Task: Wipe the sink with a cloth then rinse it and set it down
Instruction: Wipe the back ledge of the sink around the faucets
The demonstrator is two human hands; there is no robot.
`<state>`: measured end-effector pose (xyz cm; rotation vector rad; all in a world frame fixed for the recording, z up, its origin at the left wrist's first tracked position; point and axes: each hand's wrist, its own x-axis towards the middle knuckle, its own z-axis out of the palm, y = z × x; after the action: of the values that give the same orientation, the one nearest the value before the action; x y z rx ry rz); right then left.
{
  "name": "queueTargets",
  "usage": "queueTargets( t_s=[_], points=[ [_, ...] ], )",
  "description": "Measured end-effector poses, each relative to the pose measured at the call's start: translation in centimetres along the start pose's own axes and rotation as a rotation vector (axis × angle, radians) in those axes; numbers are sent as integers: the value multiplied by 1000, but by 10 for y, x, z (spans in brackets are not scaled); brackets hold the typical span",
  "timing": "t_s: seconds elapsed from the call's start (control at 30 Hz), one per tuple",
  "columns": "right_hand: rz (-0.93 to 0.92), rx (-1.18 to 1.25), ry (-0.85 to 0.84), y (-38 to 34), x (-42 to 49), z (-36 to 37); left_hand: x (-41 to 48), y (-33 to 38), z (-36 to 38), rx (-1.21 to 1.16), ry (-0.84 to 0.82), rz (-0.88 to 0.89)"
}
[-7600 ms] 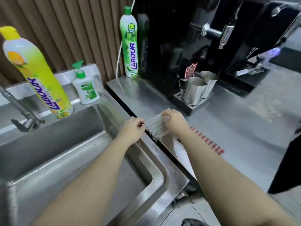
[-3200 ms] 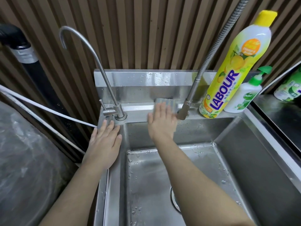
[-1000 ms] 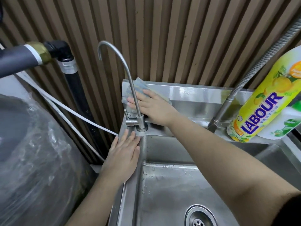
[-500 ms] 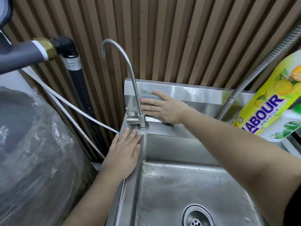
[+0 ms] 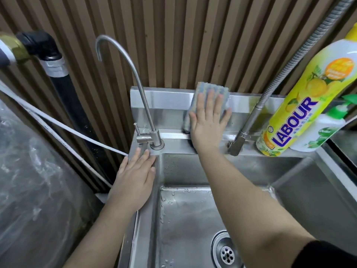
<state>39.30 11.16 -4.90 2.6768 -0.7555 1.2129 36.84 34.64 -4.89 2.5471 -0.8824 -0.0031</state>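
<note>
A steel sink [image 5: 193, 209] fills the lower middle, with its drain [image 5: 227, 252] at the bottom and an upright backsplash [image 5: 166, 107] behind. My right hand [image 5: 209, 120] presses a grey-blue striped cloth [image 5: 212, 89] flat against the backsplash, fingers straight and spread; the cloth's top edge pokes above the splash rim. My left hand [image 5: 135, 176] lies flat on the sink's left rim, fingertips by the base of a thin gooseneck tap [image 5: 139, 88].
A flexible metal hose faucet [image 5: 257, 111] slants down to the ledge right of my right hand. A yellow LABOUR bottle [image 5: 301, 105] and a white soap pump bottle [image 5: 320, 134] stand at the back right. A black pipe [image 5: 63, 88], white cable and plastic-covered bulk [image 5: 38, 190] sit at left.
My right hand has slid the cloth rightwards along the backsplash, away from the gooseneck tap, and now points upward. My left hand stays on the rim.
</note>
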Motion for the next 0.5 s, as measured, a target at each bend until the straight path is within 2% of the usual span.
queueTargets(
  t_s=[0.07,0.1,0.13,0.23,0.27,0.3,0.4,0.43,0.5],
  points=[
    [317,89,-14,-19,6,-9,1,-1,1,8,3,7],
    [386,130,-11,-34,9,-12,1,-2,1,9,3,10],
    [365,151,-23,-49,10,-14,1,-2,2,7,6,14],
    [35,124,-151,-74,-1,-12,0,-6,3,9,18,10],
    [63,131,-175,-67,-2,-12,1,-6,4,10,15,8],
    [208,147,-152,-55,1,-10,2,-6,5,10,12,8],
    [978,315,-4,-20,27,-18,3,-6,6,20,7,12],
    [1158,395,18,-21,34,-26,3,-6,6,22,8,14],
    [1270,623,81,-53,38,-38,3,-6,6,22,10,22]
  ],
)
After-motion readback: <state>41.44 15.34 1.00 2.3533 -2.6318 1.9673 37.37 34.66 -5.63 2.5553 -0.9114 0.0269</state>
